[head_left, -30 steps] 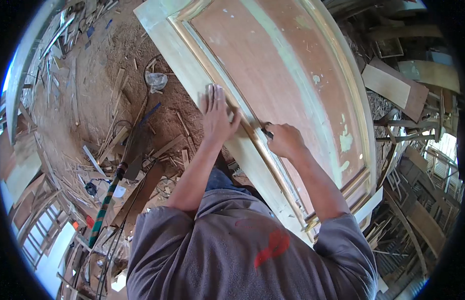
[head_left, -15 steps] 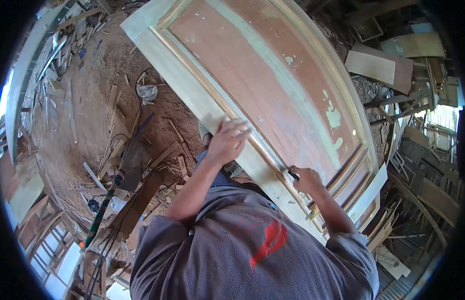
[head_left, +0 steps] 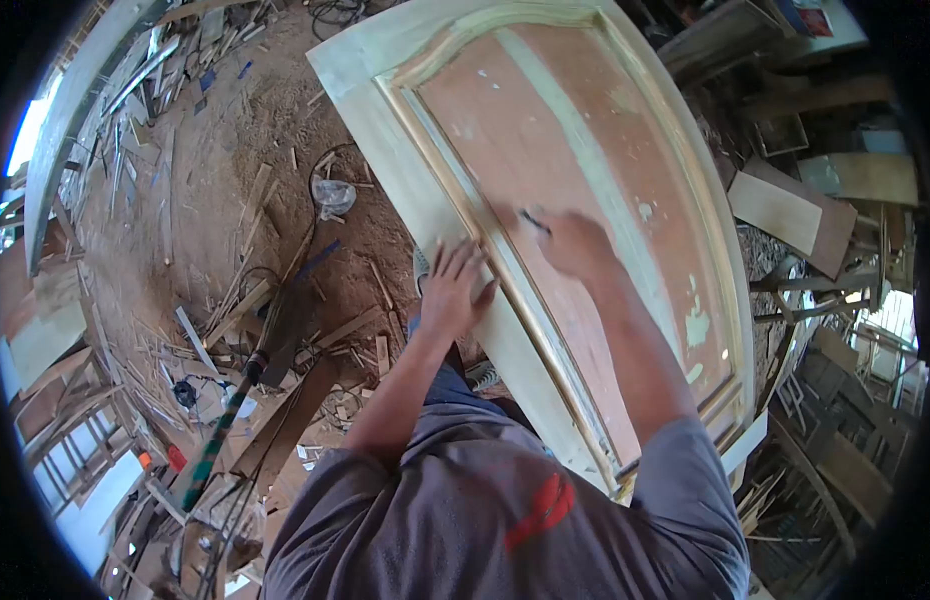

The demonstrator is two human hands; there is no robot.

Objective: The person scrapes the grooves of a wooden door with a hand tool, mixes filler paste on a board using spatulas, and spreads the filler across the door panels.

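A large wooden door [head_left: 405,160] with a reddish panel [head_left: 520,150] and raised moulding [head_left: 465,215] lies before me. My left hand [head_left: 451,296] rests on the pale border beside the moulding, its fingers stretched out and holding nothing. Over the panel, my right hand [head_left: 577,246] is closed round a small dark tool [head_left: 533,220]. Motion smears that hand, and the tool's exact kind cannot be made out. Pale green filler [head_left: 575,125] runs along the panel in a band, and smaller patches [head_left: 696,325] of it show near the right side.
Wood offcuts and scraps litter the dirt floor [head_left: 225,130] to the left, with a plastic bag [head_left: 333,198] among them. A green-and-black striped pole [head_left: 217,435] stands at lower left near cables. Boards [head_left: 790,212] and timber are piled on the right.
My right hand has moved with the tool from the lower moulding up and away over the panel. My left hand has shifted slightly down along the border. The view has swung a little.
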